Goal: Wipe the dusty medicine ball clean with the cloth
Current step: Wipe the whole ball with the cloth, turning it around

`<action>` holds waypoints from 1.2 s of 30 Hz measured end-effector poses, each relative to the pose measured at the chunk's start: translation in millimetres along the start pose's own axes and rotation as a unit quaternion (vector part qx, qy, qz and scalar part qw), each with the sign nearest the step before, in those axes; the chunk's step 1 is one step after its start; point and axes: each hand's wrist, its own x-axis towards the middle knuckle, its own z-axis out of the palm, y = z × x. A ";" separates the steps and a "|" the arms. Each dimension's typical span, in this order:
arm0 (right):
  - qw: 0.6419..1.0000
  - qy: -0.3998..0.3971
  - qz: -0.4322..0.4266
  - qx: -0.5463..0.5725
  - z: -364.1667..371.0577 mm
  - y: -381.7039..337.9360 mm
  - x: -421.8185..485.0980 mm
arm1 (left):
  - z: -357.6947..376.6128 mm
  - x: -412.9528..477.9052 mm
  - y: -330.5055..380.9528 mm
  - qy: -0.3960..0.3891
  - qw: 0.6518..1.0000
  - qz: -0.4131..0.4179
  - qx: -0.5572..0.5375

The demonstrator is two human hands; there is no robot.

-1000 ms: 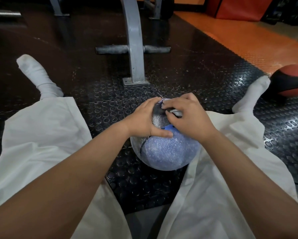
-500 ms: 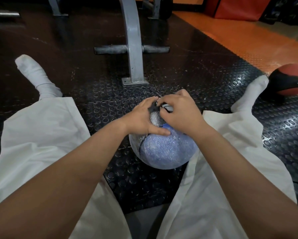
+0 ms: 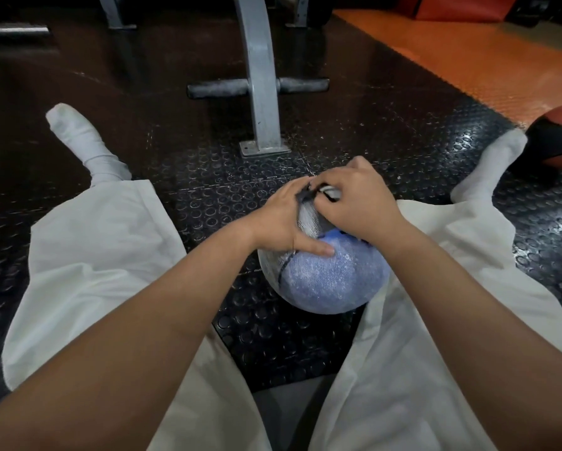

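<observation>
A dusty blue and grey medicine ball [image 3: 322,281] sits on the black studded floor mat between my spread legs. My left hand [image 3: 281,222] rests on the ball's upper left side, thumb stretched across the blue panel. My right hand [image 3: 354,203] is curled on top of the ball and holds a small bunched grey-white cloth [image 3: 330,192], which peeks out between its fingers. Most of the cloth is hidden under that hand. The ball's far side is out of sight.
A grey metal bench post with a floor plate [image 3: 263,148] stands just beyond the ball, with a padded crossbar [image 3: 256,87]. A red and black medicine ball [image 3: 556,141] lies at the right by my socked foot [image 3: 488,170]. Orange flooring [image 3: 468,60] runs at the back right.
My right hand with the cloth has slid a little away from me over the top of the ball. My left hand has kept its place on the ball's left side.
</observation>
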 end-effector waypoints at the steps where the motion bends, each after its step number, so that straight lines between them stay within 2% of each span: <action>1: 1.000 0.014 -0.003 0.016 1.5 -2.0 -5.6 | -3.1 0.6 -0.9 -0.003 1.000 -0.005 -0.024; 4: 0.997 0.050 -0.036 0.055 6.2 -6.9 -31.9 | -8.3 4.5 -5.4 -0.020 0.999 -0.004 -0.027; 8: 0.992 0.043 -0.101 0.057 -0.6 -2.3 -43.5 | -3.5 3.7 -2.5 0.000 1.000 0.016 0.009; 12: 0.999 0.034 -0.017 0.027 -5.3 0.2 -10.5 | 7.0 1.1 -5.0 0.005 0.999 0.035 0.016; 14: 1.000 -0.003 0.024 -0.003 -3.4 0.6 6.9 | 6.9 -1.2 -4.2 0.012 0.999 0.032 0.012; 17: 0.999 -0.009 0.028 0.023 -0.2 2.0 4.9 | 0.8 0.4 -6.4 0.003 1.000 0.019 -0.014; 20: 0.997 0.020 -0.014 0.072 1.6 -2.2 -24.0 | -7.1 5.2 -10.0 -0.014 1.000 0.003 -0.026; 23: 0.993 0.014 -0.109 0.049 2.0 -0.6 -48.4 | -9.3 8.6 -7.2 -0.015 1.000 0.007 -0.007; 26: 0.988 0.008 -0.139 0.062 -4.0 8.3 -46.3 | -7.7 6.4 -2.2 -0.040 0.999 -0.001 0.026; 29: 0.994 0.012 -0.077 0.071 -7.7 7.4 -22.5 | -3.1 3.6 -1.3 -0.032 0.999 0.012 0.036; 32: 0.999 -0.032 0.002 0.037 -5.2 3.2 4.1 | -1.9 2.7 -4.4 -0.016 1.000 0.009 0.025; 34: 0.998 -0.047 0.010 0.026 -0.3 4.1 7.8 | -5.6 3.0 -7.1 -0.023 1.000 -0.005 -0.010; 36: 0.999 -0.028 -0.011 0.042 1.8 1.2 -3.6 | -10.7 4.6 -8.4 -0.041 0.998 -0.012 -0.037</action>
